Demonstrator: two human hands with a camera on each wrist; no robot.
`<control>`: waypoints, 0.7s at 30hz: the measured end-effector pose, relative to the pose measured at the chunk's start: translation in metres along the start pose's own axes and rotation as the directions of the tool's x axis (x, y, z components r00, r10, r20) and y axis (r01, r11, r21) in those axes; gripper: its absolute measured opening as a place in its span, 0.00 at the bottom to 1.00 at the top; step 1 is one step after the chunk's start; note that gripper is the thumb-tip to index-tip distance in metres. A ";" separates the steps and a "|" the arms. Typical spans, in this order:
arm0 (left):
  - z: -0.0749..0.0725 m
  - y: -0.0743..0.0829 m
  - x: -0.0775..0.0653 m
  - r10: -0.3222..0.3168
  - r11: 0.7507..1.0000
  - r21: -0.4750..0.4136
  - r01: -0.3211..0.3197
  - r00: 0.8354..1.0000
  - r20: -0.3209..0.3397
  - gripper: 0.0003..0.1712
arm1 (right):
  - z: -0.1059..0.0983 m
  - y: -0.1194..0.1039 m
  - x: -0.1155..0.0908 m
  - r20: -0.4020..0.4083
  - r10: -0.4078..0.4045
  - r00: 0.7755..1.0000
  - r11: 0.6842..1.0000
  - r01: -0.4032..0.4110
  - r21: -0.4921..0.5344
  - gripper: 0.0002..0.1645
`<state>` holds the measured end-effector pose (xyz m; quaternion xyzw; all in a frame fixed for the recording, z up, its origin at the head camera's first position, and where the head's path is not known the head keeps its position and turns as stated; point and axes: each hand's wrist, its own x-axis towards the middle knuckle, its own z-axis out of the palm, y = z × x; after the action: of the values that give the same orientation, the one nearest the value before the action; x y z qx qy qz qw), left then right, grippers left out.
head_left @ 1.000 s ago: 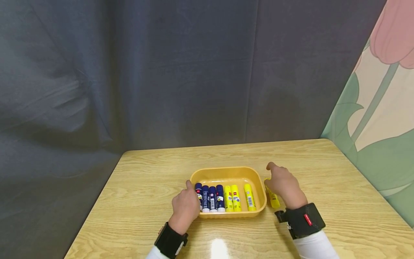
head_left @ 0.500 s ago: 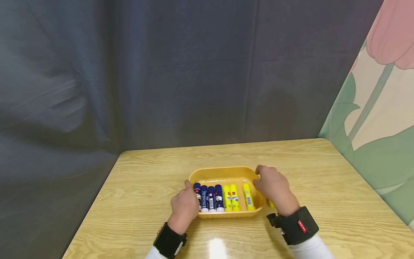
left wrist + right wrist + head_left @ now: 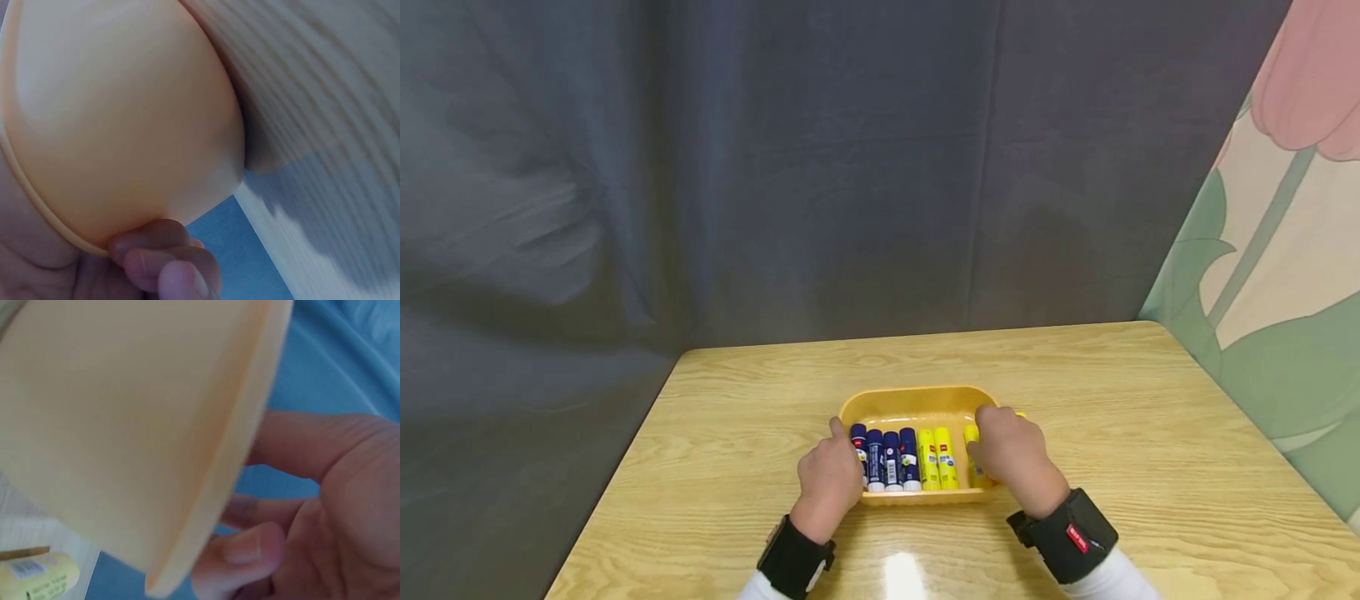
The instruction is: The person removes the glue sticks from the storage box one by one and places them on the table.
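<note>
In the head view, a yellow plastic tray [image 3: 910, 398] holds a row of glue sticks. Several dark blue ones [image 3: 892, 462] lie on the left, two yellow ones [image 3: 945, 460] beside them, and a yellow glue stick [image 3: 972, 435] lies apart at the right. My left hand [image 3: 831, 475] grips the tray's left end, its curled fingers [image 3: 150, 240] against the outer wall. My right hand [image 3: 1011, 454] reaches over the right rim onto the separate yellow glue stick and partly covers it. Its fingertips are hidden behind the tray wall [image 3: 125, 425], so I cannot tell whether they pinch the stick.
Another yellow glue stick [image 3: 37, 575] lies on the wooden table [image 3: 737, 417] just outside the tray's right end, mostly hidden by the right hand in the head view. A dark cloth [image 3: 850, 183] hangs behind the table, and a flower-patterned panel [image 3: 1285, 317] stands at the right.
My right hand has moved left from above the loose yellow glue stick outside the tray, over the rim, to the separate yellow one inside. My left hand stays on the tray.
</note>
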<state>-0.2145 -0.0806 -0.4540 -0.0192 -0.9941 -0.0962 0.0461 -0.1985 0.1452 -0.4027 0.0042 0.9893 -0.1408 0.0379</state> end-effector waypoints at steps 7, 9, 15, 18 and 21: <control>0.001 -0.001 0.000 0.012 1.000 -0.001 -0.012 1.000 -0.015 0.36 | 0.008 -0.005 0.002 0.056 0.007 0.998 1.000 -0.006 -0.026 0.10; 0.001 -0.001 0.000 0.015 1.000 0.000 -0.015 1.000 -0.023 0.35 | 0.011 -0.006 0.003 0.060 0.002 0.998 0.999 0.000 -0.033 0.09; 0.002 -0.001 0.000 0.012 1.000 0.005 -0.012 1.000 -0.019 0.35 | 0.022 -0.004 0.009 0.024 -0.014 1.000 0.998 0.015 -0.064 0.07; 0.002 -0.001 0.000 0.009 1.000 0.007 -0.009 1.000 -0.012 0.35 | 0.025 -0.004 0.012 0.015 -0.012 1.000 0.997 0.013 -0.078 0.07; 0.001 -0.001 0.000 0.010 1.000 0.005 -0.010 1.000 -0.014 0.35 | 0.027 -0.004 0.014 0.009 -0.014 1.000 0.996 0.015 -0.092 0.08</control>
<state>-0.2143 -0.0817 -0.4555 -0.0234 -0.9939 -0.0938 0.0534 -0.2103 0.1340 -0.4288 -0.0053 0.9946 -0.0953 0.0413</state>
